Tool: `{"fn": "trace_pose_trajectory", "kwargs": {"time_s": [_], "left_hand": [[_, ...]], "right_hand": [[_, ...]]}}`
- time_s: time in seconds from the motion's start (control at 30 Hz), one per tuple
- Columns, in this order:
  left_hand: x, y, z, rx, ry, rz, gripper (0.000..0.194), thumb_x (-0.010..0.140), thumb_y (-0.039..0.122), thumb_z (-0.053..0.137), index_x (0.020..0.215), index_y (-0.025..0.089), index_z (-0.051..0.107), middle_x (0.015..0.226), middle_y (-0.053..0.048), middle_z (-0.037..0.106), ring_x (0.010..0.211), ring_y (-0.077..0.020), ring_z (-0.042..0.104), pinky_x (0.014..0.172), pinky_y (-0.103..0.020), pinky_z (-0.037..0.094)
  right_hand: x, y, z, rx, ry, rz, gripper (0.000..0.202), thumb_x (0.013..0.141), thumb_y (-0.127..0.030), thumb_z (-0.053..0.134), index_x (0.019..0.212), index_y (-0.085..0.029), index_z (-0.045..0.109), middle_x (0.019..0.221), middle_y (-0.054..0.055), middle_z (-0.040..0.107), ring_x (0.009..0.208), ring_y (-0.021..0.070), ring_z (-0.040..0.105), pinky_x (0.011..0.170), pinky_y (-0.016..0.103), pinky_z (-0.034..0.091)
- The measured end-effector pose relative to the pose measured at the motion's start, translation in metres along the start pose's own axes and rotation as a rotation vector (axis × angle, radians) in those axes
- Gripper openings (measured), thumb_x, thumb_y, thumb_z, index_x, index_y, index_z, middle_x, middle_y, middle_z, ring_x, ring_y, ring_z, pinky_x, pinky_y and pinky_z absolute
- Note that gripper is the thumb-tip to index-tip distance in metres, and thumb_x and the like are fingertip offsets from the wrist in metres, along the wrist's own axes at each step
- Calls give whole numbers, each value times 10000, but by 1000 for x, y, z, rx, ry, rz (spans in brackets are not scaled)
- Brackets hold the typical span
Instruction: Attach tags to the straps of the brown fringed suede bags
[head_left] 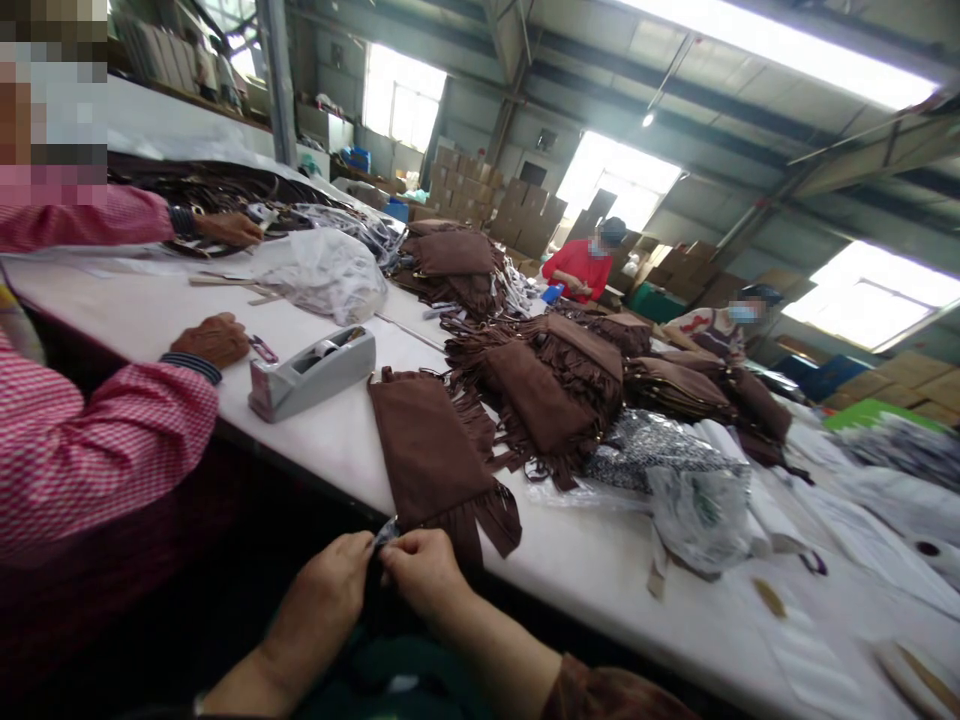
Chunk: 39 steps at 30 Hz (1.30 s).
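With our left hand (pixel 326 590) and right hand (pixel 426 568) we pinch 1 small shiny piece (pixel 386 532) by the brown bag (pixel 427 435), at the table (pixel 559 545) edge. This bag seems unfinished; about the piled bags (pixel 534 388) we cannot tell.

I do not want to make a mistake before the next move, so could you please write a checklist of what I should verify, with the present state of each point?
1. Left hand and right hand both in view: ok.
2. Fingertips of both hands closed at the small shiny piece: ok.
3. What this piece is: cannot tell, too small and blurred.
4. Nearest brown bag fully on the table: not ok, its near end reaches over the edge.
5. Co-worker's nearer hand away from this bag: ok, the tape dispenser is between them.
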<state>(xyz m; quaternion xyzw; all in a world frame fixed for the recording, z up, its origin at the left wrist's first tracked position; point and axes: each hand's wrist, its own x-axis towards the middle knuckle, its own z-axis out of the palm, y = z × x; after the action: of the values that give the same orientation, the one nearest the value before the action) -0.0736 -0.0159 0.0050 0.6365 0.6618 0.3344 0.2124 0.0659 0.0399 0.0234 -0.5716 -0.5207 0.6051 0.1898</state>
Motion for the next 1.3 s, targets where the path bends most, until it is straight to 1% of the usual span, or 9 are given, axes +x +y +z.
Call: {"fn": "trace_pose_trajectory", "kwargs": {"time_s": [0.1, 0.27, 0.43, 0.67, 0.8, 0.93, 1.0, 1.17, 1.3], "left_hand": [[8, 10, -2, -292, -119, -288, 253, 889, 338, 471, 755, 204, 638, 726, -43, 672, 684, -190, 628, 636, -282, 473], [11, 16, -4, -774, -270, -708, 427, 644, 581, 689, 671, 173, 566, 524, 53, 476, 407, -56, 312, 408, -192, 216], [10, 18, -14, -1054, -376, -897, 462, 488, 420, 858, 723, 120, 597, 570, 54, 498, 414, -1, 280, 385, -121, 150], [1, 24, -10, -1377, -301, -1209, 50, 763, 150, 609, 751, 116, 574, 566, 76, 425, 359, 16, 262, 380, -89, 111], [-5, 26, -6, -1215, -262, -1013, 233, 679, 295, 736, 763, 114, 617, 575, 58, 471, 382, -3, 270, 384, -122, 132], [-8, 21, -3, -762, -137, -733, 392, 686, 541, 656, 594, 170, 572, 458, 67, 392, 384, -60, 273, 408, -195, 161], [-9, 19, -4, -531, -111, -586, 387, 763, 509, 554, 545, 189, 560, 452, 33, 437, 417, -107, 373, 445, -229, 249], [-12, 22, -8, -289, -118, -367, 338, 863, 407, 444, 656, 221, 637, 606, -21, 633, 604, -199, 595, 585, -278, 392], [-16, 27, -11, -281, -81, -330, 300, 866, 400, 480, 678, 240, 650, 661, -36, 679, 638, -216, 620, 618, -282, 425]], "right_hand": [[-5, 4, -1, 136, -73, 73, 201, 778, -140, 577, 612, -140, 689, 451, -39, 526, 359, 60, 367, 391, 210, 242], [-6, 9, -1, 264, -97, 151, 145, 738, -207, 659, 615, -132, 673, 446, -50, 506, 354, 51, 351, 387, 207, 228], [-2, 18, 3, 301, -83, 140, 105, 715, -180, 658, 626, -126, 677, 447, -46, 508, 379, 59, 367, 409, 209, 244], [9, 33, 22, 320, 61, -22, 159, 709, -232, 694, 592, -141, 636, 532, -28, 555, 516, 89, 450, 504, 209, 347], [14, 35, 25, 330, -20, 124, 229, 747, -322, 709, 639, -169, 578, 490, -55, 492, 422, 84, 400, 430, 216, 303], [-1, 33, 14, 68, -174, 181, 251, 784, -292, 701, 598, -157, 599, 461, -41, 501, 387, 82, 386, 421, 219, 292], [-14, 23, 2, -120, -150, 35, 206, 798, -228, 685, 614, -143, 645, 519, -14, 565, 455, 95, 458, 475, 222, 344], [-27, -37, -32, -694, -11, -714, 178, 903, -225, 581, 990, -208, 736, 1030, 63, 709, 965, 198, 610, 881, 327, 453], [-9, -72, -30, -1188, -138, -827, 181, 815, -300, 691, 962, -212, 748, 1301, 88, 619, 1231, 320, 460, 956, 465, 409]]}}
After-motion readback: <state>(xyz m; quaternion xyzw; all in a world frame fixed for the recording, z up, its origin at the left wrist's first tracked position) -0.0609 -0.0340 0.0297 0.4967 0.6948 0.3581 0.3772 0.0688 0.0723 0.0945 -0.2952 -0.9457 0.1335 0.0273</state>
